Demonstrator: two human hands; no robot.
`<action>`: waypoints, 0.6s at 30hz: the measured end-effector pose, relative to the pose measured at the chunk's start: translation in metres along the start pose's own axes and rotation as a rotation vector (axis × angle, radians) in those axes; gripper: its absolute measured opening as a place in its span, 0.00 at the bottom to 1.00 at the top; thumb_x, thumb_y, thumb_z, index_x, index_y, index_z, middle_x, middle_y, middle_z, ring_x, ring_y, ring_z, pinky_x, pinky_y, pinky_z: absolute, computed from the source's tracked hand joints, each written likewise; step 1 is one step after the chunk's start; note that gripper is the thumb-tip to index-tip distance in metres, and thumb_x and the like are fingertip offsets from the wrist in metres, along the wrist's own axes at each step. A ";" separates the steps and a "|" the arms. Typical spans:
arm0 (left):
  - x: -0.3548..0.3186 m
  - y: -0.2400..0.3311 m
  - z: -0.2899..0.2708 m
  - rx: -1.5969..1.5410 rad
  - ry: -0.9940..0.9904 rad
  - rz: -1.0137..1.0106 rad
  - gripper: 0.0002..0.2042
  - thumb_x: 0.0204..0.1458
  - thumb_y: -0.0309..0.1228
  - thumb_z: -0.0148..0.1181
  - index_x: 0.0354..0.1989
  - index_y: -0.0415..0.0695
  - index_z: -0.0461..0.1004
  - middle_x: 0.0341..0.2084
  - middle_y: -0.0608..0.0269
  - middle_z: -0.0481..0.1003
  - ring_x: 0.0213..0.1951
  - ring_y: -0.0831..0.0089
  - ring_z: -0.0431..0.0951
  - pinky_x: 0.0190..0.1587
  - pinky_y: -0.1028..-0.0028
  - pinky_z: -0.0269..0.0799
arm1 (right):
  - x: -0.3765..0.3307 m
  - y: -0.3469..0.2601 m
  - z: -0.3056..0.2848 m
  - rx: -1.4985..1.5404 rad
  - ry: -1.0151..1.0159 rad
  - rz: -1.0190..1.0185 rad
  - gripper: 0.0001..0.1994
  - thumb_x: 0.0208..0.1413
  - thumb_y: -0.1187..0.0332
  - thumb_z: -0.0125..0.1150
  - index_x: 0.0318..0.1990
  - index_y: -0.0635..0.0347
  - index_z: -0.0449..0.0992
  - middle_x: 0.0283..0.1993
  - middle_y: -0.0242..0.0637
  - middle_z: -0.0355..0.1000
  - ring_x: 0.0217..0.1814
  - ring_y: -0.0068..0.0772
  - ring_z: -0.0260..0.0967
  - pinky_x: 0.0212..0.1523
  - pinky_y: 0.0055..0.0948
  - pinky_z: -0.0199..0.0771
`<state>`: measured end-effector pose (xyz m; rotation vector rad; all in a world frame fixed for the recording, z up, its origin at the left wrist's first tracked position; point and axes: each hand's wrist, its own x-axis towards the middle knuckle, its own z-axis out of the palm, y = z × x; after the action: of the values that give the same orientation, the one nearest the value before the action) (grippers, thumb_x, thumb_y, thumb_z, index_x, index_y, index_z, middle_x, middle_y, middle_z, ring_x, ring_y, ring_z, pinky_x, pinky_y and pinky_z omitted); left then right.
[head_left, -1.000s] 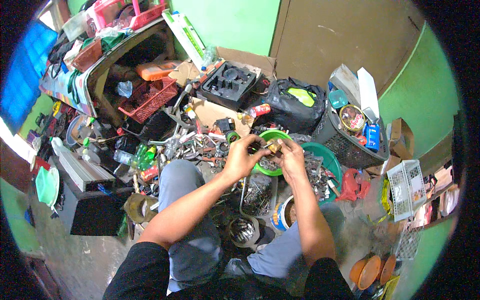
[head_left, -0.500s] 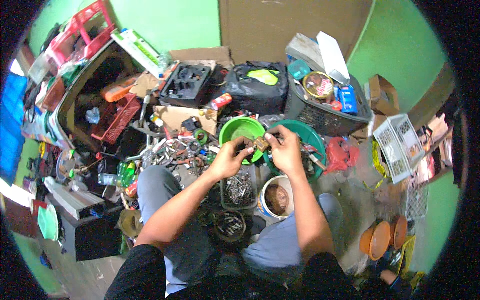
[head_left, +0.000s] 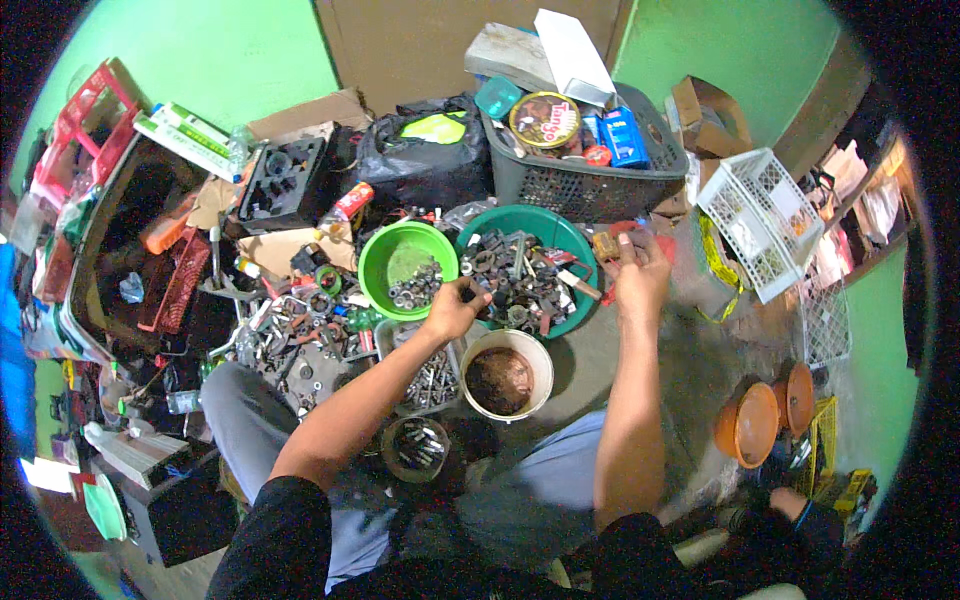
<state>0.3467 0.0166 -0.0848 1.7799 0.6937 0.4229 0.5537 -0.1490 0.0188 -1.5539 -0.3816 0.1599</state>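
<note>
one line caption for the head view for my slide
Seated person's left hand over a dark green basin of metal parts, right hand raised holding a small part.

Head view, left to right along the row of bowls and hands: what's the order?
Light green plastic bowl of nuts → left hand → dark green plastic bowl of metal parts → right hand holding a small brownish piece → white plastic lattice crate.
</note>
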 end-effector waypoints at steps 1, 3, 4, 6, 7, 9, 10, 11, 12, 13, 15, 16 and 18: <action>0.012 -0.004 0.016 0.114 0.059 0.003 0.07 0.51 0.29 0.64 0.30 0.38 0.77 0.23 0.60 0.78 0.28 0.73 0.75 0.37 0.70 0.72 | 0.004 0.007 -0.004 -0.048 0.033 -0.025 0.08 0.58 0.70 0.59 0.41 0.66 0.74 0.35 0.39 0.76 0.31 0.27 0.74 0.28 0.26 0.77; 0.032 -0.032 0.035 0.087 0.073 -0.005 0.07 0.47 0.27 0.66 0.31 0.38 0.77 0.26 0.57 0.79 0.29 0.69 0.79 0.37 0.68 0.73 | 0.007 0.015 -0.006 -0.007 0.029 -0.076 0.08 0.57 0.71 0.59 0.40 0.66 0.75 0.35 0.39 0.75 0.28 0.28 0.73 0.27 0.27 0.75; 0.039 -0.053 0.039 0.117 0.093 -0.018 0.07 0.46 0.28 0.67 0.31 0.38 0.77 0.26 0.56 0.79 0.30 0.67 0.79 0.37 0.68 0.73 | 0.002 0.010 0.001 0.003 0.008 -0.041 0.08 0.57 0.71 0.60 0.40 0.66 0.75 0.35 0.39 0.75 0.29 0.28 0.73 0.27 0.27 0.75; 0.050 -0.082 0.042 0.177 0.137 -0.038 0.09 0.45 0.28 0.68 0.32 0.38 0.77 0.27 0.53 0.80 0.31 0.63 0.80 0.39 0.67 0.73 | -0.005 -0.006 0.016 0.061 -0.031 0.047 0.07 0.57 0.72 0.60 0.39 0.67 0.75 0.35 0.40 0.76 0.33 0.31 0.74 0.32 0.31 0.75; 0.054 -0.081 0.050 0.184 0.115 -0.036 0.09 0.47 0.29 0.67 0.33 0.38 0.78 0.27 0.55 0.80 0.30 0.67 0.79 0.38 0.68 0.73 | 0.000 0.001 0.011 0.033 -0.029 0.009 0.07 0.56 0.72 0.60 0.39 0.67 0.75 0.36 0.41 0.76 0.34 0.31 0.74 0.34 0.31 0.75; 0.054 -0.078 0.060 0.203 0.083 -0.038 0.08 0.50 0.32 0.65 0.33 0.39 0.78 0.26 0.59 0.80 0.28 0.74 0.77 0.36 0.71 0.72 | 0.011 0.020 0.007 -0.015 -0.037 -0.063 0.07 0.56 0.73 0.60 0.39 0.68 0.75 0.36 0.42 0.76 0.37 0.31 0.74 0.38 0.31 0.74; 0.052 -0.081 0.057 0.237 0.136 -0.009 0.10 0.51 0.34 0.64 0.34 0.39 0.78 0.26 0.59 0.80 0.29 0.74 0.77 0.37 0.70 0.72 | 0.012 0.021 0.015 0.035 -0.056 -0.001 0.07 0.56 0.73 0.60 0.38 0.69 0.75 0.37 0.43 0.76 0.39 0.33 0.74 0.41 0.32 0.73; 0.050 -0.085 0.052 0.273 0.195 0.018 0.11 0.52 0.35 0.63 0.35 0.39 0.78 0.26 0.58 0.79 0.29 0.74 0.77 0.37 0.70 0.72 | 0.011 0.022 0.025 0.044 -0.079 -0.011 0.07 0.56 0.74 0.60 0.38 0.70 0.75 0.37 0.43 0.76 0.39 0.33 0.74 0.41 0.31 0.73; 0.047 -0.088 0.043 0.312 0.261 0.041 0.13 0.54 0.37 0.62 0.36 0.38 0.78 0.26 0.58 0.79 0.29 0.73 0.76 0.37 0.70 0.72 | 0.009 0.022 0.036 0.056 -0.109 -0.021 0.06 0.56 0.74 0.60 0.37 0.70 0.75 0.37 0.42 0.76 0.40 0.33 0.74 0.41 0.31 0.73; 0.042 -0.076 0.040 0.243 0.223 0.023 0.14 0.54 0.39 0.61 0.37 0.38 0.78 0.27 0.57 0.79 0.30 0.72 0.77 0.38 0.69 0.72 | 0.009 0.028 0.040 0.053 -0.121 -0.027 0.06 0.56 0.74 0.59 0.37 0.70 0.75 0.36 0.42 0.76 0.40 0.33 0.74 0.41 0.31 0.73; 0.030 -0.003 0.045 0.095 0.100 0.014 0.17 0.56 0.42 0.58 0.39 0.38 0.77 0.27 0.55 0.79 0.31 0.71 0.77 0.40 0.68 0.72 | 0.014 0.033 0.026 0.090 -0.136 0.035 0.07 0.59 0.74 0.56 0.40 0.72 0.73 0.40 0.45 0.73 0.40 0.36 0.74 0.40 0.33 0.79; 0.020 0.027 0.033 0.078 0.086 0.080 0.17 0.57 0.42 0.57 0.39 0.37 0.77 0.28 0.56 0.79 0.32 0.71 0.76 0.42 0.68 0.71 | 0.007 0.023 0.030 0.146 -0.179 0.093 0.08 0.61 0.74 0.53 0.40 0.73 0.71 0.42 0.47 0.72 0.41 0.37 0.75 0.40 0.35 0.82; 0.010 0.047 0.016 -0.053 0.177 0.205 0.13 0.57 0.36 0.58 0.39 0.37 0.76 0.27 0.60 0.78 0.31 0.76 0.76 0.38 0.72 0.72 | -0.007 0.002 0.050 0.294 -0.284 0.213 0.10 0.64 0.72 0.50 0.42 0.74 0.69 0.43 0.48 0.71 0.43 0.40 0.74 0.43 0.39 0.84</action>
<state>0.3755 0.0019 -0.0461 1.7846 0.6175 0.7379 0.5309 -0.1045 0.0141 -1.2792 -0.3940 0.5823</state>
